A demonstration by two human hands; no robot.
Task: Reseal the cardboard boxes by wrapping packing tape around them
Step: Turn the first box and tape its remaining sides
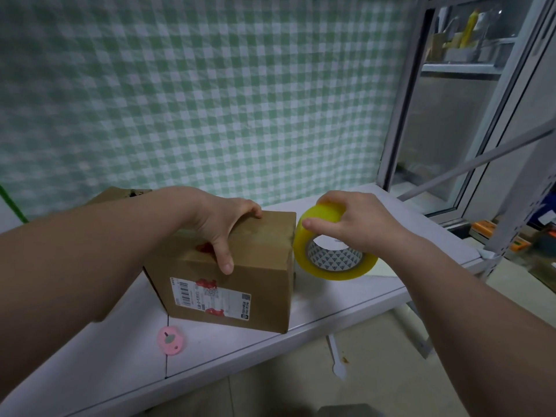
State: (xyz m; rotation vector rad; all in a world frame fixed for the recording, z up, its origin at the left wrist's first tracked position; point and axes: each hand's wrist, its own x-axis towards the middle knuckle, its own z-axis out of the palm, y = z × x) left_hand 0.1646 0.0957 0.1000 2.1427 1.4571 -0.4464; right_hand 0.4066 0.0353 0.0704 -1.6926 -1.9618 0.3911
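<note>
Left hand (222, 233) clamps the cardboard box (255, 284) from above: fingers curl over the far top edge, thumb presses down the near face. Box sits directly under that palm, on the white table (346, 296).

Right hand (358, 227) grips the yellow tape roll (332, 273), fingers over the top of the rim and thumb on the side facing the box. The roll hangs under the hand, tilted, and its edge is touching or just beside the box's top right corner. Cannot tell if a free tape end is stuck down there.

Progress, my read: early. The top flaps look closed, but the sheen is too blurred to say whether any fresh strip lies across them. No wrap shows around the sides. This looks like the start of a pass, or the hunt for the tape end. Left to do: anchor, wrap, cut. A second box (120, 194) beyond the left forearm looks untouched.

Writing: the shipping label (210, 296) below the left thumb has a barcode, a line of printed code and a small square code, with red blotches over it. It reads upside down and is too small to trust. The roll's core carries a grey triangle pattern and no legible brand.

Pink round gadget (171, 340) lies under the left forearm, near the table edge.
</note>
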